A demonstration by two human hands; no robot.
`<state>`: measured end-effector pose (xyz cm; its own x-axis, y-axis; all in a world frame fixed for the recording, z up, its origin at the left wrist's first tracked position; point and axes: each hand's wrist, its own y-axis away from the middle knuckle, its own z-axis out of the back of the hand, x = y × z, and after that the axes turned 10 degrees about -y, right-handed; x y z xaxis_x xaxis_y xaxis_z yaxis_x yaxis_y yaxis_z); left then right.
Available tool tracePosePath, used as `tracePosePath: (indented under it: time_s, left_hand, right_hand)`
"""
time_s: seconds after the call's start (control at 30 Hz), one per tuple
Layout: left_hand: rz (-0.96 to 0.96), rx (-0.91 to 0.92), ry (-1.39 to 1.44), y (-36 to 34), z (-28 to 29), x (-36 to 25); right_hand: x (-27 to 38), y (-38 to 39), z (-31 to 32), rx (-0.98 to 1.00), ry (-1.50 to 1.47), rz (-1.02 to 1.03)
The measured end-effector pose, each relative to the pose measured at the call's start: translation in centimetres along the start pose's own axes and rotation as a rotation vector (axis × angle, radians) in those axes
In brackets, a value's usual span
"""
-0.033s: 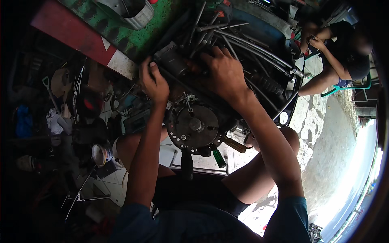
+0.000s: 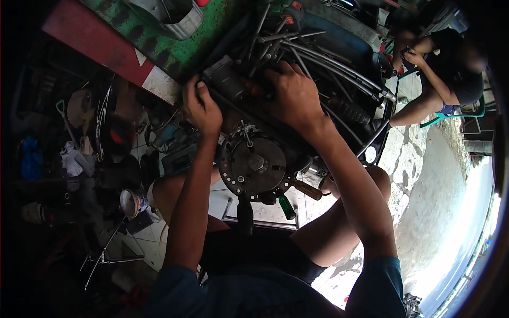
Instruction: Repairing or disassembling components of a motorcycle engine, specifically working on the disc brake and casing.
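My left hand [image 2: 203, 108] has its fingers curled beside a dark metal cylinder [image 2: 222, 77]; what they grip, if anything, is hidden. To its right my right hand [image 2: 294, 93] has bent fingers over the pile, beside a reddish part [image 2: 250, 87] at the cylinder's end; its fingertips are hidden. Nearer to me sits a round dark metal plate [image 2: 268, 161] with a central nut and holes round its rim. A green-handled tool [image 2: 287, 208] and a yellow-handled tool [image 2: 306, 188] stick out below it.
Metal rods [image 2: 339, 69] heap at upper right. A green-and-red bench top [image 2: 95, 47] fills the upper left. A seated person [image 2: 445, 79] is at the right. Tools and a white tub [image 2: 132, 202] clutter the left floor; pale concrete [image 2: 429, 180] stretches to the right.
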<state>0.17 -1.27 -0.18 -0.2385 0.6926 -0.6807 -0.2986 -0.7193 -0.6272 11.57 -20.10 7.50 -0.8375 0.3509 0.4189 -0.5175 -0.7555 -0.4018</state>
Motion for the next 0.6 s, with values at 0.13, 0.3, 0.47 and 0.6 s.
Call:
tracePosePath:
  time_s: [0.13, 0.3, 0.47, 0.6]
  left_hand:
    - [-0.011, -0.003, -0.029, 0.0, 0.3, -0.2]
    - [-0.015, -0.006, -0.004, 0.2, -0.2, -0.5]
    - [-0.009, 0.007, -0.007, 0.1, 0.1, -0.6]
    - [-0.005, 0.007, -0.021, 0.2, 0.2, -0.6]
  right_hand:
    - [0.0, -1.6, 0.7, -0.025, -0.223, -0.328]
    - [-1.2, -2.4, -1.3, 0.087, -0.005, -0.396]
    - [-1.0, -2.6, -0.5, 0.024, -0.088, -0.310]
    - [-0.8, -1.4, 2.2, 0.040, 0.015, -0.276]
